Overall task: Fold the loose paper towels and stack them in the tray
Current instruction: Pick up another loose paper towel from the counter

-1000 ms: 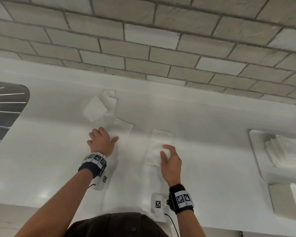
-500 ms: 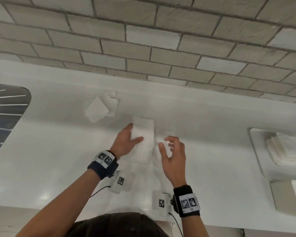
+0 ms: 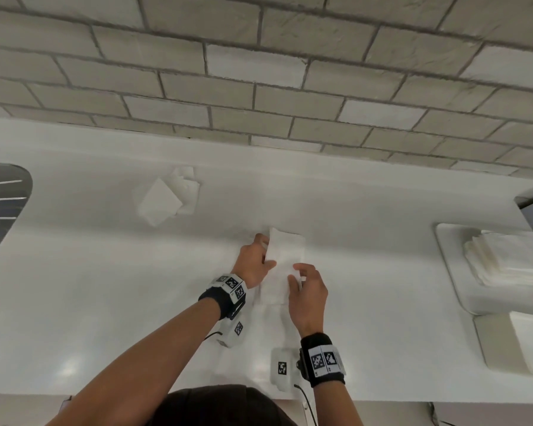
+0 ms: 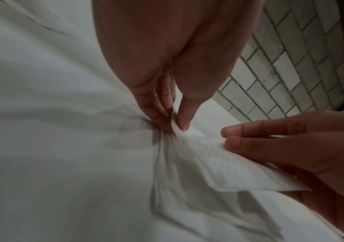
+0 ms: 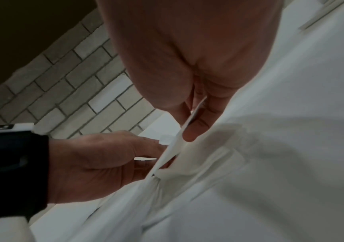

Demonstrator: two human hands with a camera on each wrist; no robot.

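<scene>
A white paper towel (image 3: 285, 253) is held up over the white counter (image 3: 105, 287) between both hands. My left hand (image 3: 263, 253) pinches its left edge; the left wrist view shows thumb and fingers (image 4: 176, 128) closed on the paper towel (image 4: 218, 163). My right hand (image 3: 294, 272) pinches the near right edge, and the right wrist view shows the sheet (image 5: 198, 155) running between its thumb and fingers (image 5: 187, 129). More white paper lies flat under the held sheet. A loose pile of towels (image 3: 166, 198) lies at the back left. The tray (image 3: 450, 272) at the right holds a stack of folded towels (image 3: 511, 262).
A dark ribbed sink area (image 3: 0, 195) cuts into the counter at the far left. A beige holder (image 3: 499, 345) with white paper sits in front of the tray. A brick wall (image 3: 259, 87) runs along the back of the counter.
My left hand lifted its towel off the counter and carried it right, over the towel my right hand had pressed. My right hand rose and took hold of the carried sheet.
</scene>
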